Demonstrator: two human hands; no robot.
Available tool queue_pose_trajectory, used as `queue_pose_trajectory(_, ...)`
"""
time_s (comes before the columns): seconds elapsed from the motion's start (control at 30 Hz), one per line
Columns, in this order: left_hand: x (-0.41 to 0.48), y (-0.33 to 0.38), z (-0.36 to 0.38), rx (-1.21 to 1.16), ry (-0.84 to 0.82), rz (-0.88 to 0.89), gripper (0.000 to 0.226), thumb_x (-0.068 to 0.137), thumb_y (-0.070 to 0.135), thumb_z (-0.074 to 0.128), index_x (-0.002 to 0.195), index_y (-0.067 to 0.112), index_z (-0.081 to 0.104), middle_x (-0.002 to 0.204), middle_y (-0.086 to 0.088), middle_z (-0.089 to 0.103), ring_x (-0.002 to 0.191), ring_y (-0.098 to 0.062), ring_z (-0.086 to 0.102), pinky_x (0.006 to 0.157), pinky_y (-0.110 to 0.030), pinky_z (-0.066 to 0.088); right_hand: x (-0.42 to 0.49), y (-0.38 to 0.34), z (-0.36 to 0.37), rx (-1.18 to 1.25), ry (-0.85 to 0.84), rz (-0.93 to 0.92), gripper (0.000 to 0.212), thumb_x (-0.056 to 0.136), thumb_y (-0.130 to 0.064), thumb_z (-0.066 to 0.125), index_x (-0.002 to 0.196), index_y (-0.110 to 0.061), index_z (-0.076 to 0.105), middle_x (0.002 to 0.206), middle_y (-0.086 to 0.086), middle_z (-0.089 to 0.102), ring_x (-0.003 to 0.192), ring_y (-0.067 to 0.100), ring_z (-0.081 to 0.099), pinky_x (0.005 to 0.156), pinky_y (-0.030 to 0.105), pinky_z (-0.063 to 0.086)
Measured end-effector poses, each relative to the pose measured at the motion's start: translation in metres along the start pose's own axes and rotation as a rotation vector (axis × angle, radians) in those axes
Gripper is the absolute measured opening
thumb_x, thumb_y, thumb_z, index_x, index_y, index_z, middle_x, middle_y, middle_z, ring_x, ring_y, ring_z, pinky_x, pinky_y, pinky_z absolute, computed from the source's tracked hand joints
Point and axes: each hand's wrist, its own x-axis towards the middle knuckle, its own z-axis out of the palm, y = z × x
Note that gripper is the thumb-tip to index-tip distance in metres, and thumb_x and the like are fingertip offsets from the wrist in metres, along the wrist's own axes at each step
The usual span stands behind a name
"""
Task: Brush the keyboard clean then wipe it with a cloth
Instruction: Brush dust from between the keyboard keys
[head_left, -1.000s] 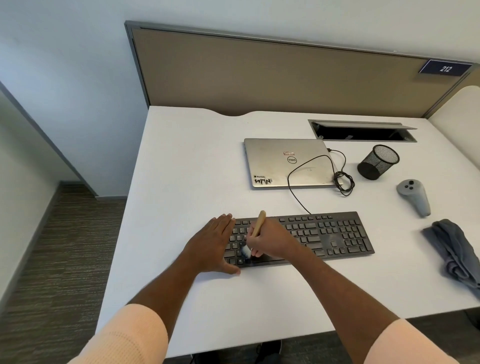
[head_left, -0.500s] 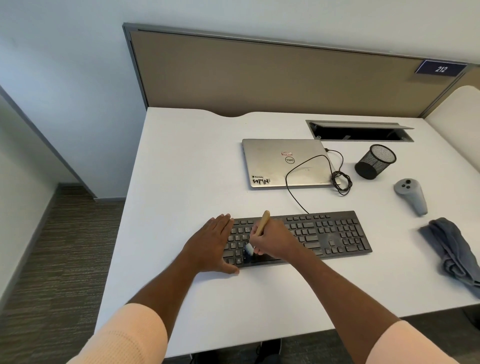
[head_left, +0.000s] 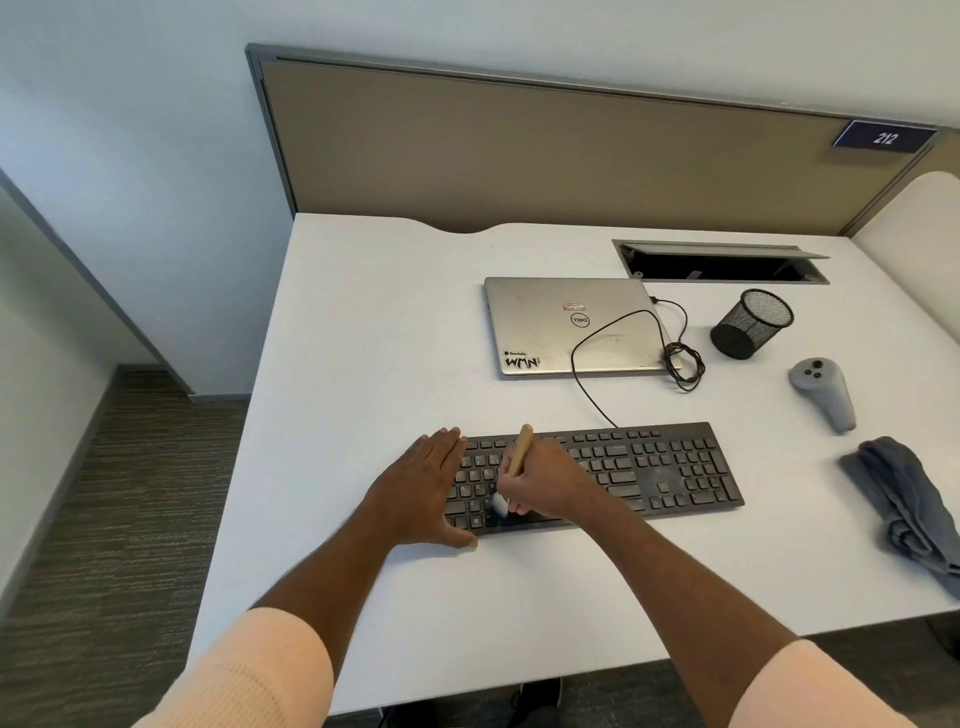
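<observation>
A black keyboard (head_left: 649, 470) lies across the front middle of the white desk (head_left: 363, 338). My left hand (head_left: 421, 493) rests flat, fingers together, on the keyboard's left end and holds nothing. My right hand (head_left: 545, 486) grips a small brush with a wooden handle (head_left: 521, 449); its white bristles (head_left: 500, 503) touch the lower left keys. A crumpled grey cloth (head_left: 904, 504) lies at the desk's right edge, apart from both hands.
A closed silver laptop (head_left: 566, 325) sits behind the keyboard with a black cable (head_left: 683, 358) coiled at its right. A black mesh pen cup (head_left: 750, 325), a grey controller (head_left: 823, 389) and an open cable hatch (head_left: 722, 262) are at the back right.
The brush has shifted slightly along the lower left keys. My left hand stays flat on the keyboard's left end. The view has drifted a little.
</observation>
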Motion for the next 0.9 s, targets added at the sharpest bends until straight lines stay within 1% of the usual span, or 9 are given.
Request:
queue_pose_trajectory(0.07,0.000,0.000,0.000,0.005,-0.006,0.001,0.131,0.070,0.085,0.058,0.159,0.005,0.004,0.167,-0.011,0.001,0.154,-0.024,0.000,0.117,-0.028,-0.012,0.001,0.001,0.000,0.010,0.050,0.000,0.012,0.086,-0.008,0.058,0.082,-0.004,0.068,0.074,0.015,0.074,0.068,0.027,0.075,0.068,0.041,0.064)
queue_pose_trajectory(0.2,0.000,-0.001,0.001,-0.006,0.002,0.008,0.132,0.070,0.086,0.058,0.159,0.005,0.005,0.167,-0.011,0.003,0.154,-0.024,0.001,0.117,-0.028,-0.012,0.001,0.000,0.000,-0.024,-0.077,0.009,0.014,0.086,-0.004,0.057,0.085,0.003,0.068,0.075,0.018,0.075,0.067,0.027,0.076,0.067,0.040,0.065)
queue_pose_trajectory(0.27,0.000,-0.001,0.001,-0.010,0.003,0.009,0.131,0.070,0.085,0.059,0.159,0.005,0.005,0.167,-0.011,0.003,0.154,-0.024,0.001,0.116,-0.027,-0.012,0.002,-0.002,-0.001,0.050,-0.004,0.003,0.012,0.086,-0.008,0.057,0.083,-0.004,0.068,0.073,0.014,0.075,0.066,0.023,0.076,0.067,0.038,0.065)
queue_pose_trajectory(0.33,-0.001,-0.002,0.000,-0.020,0.001,0.008,0.131,0.070,0.084,0.061,0.159,0.006,0.005,0.167,-0.011,0.002,0.154,-0.024,0.001,0.117,-0.028,-0.011,0.005,-0.003,-0.001,0.074,0.060,-0.009,0.012,0.086,-0.011,0.058,0.083,-0.009,0.069,0.073,0.008,0.074,0.066,0.019,0.074,0.066,0.033,0.063)
queue_pose_trajectory(0.43,-0.005,-0.005,0.001,-0.003,-0.001,-0.004,0.131,0.069,0.085,0.059,0.159,0.006,0.004,0.167,-0.011,0.001,0.154,-0.024,-0.001,0.117,-0.031,-0.012,0.007,-0.005,0.002,-0.030,0.008,-0.085,0.015,0.085,-0.010,0.060,0.084,-0.015,0.074,0.080,-0.002,0.071,0.071,0.012,0.066,0.063,0.022,0.052)
queue_pose_trajectory(0.5,-0.007,-0.008,0.003,0.022,0.004,-0.018,0.132,0.068,0.088,0.056,0.159,0.006,0.006,0.167,-0.011,0.003,0.154,-0.024,-0.001,0.117,-0.035,-0.012,0.009,-0.006,0.005,-0.022,-0.025,-0.145,0.016,0.086,-0.010,0.061,0.085,-0.017,0.076,0.086,-0.004,0.072,0.076,0.007,0.066,0.066,0.017,0.050)
queue_pose_trajectory(0.57,-0.008,-0.009,0.005,0.035,-0.001,-0.027,0.132,0.067,0.089,0.054,0.158,0.005,0.008,0.167,-0.011,0.005,0.154,-0.024,0.000,0.119,-0.039,-0.009,0.009,-0.009,0.008,-0.018,-0.077,-0.203,0.017,0.087,-0.008,0.062,0.086,-0.016,0.077,0.083,-0.009,0.070,0.073,-0.003,0.062,0.064,0.008,0.044)
queue_pose_trajectory(0.7,-0.008,-0.010,0.005,0.030,-0.009,-0.035,0.132,0.067,0.089,0.053,0.159,0.006,0.007,0.167,-0.010,0.004,0.154,-0.023,-0.001,0.121,-0.043,-0.006,0.010,-0.012,0.006,-0.011,-0.068,-0.240,0.018,0.086,-0.006,0.062,0.088,-0.016,0.078,0.081,-0.017,0.068,0.071,-0.009,0.061,0.065,0.005,0.043)
queue_pose_trajectory(0.9,-0.012,-0.012,0.007,0.030,-0.012,-0.045,0.133,0.068,0.088,0.054,0.159,0.006,0.003,0.168,-0.009,0.001,0.154,-0.022,-0.003,0.122,-0.045,-0.004,0.012,-0.009,0.009,-0.032,-0.070,-0.278,0.020,0.084,-0.004,0.062,0.089,-0.012,0.079,0.089,-0.002,0.077,0.075,-0.001,0.065,0.070,0.009,0.047)
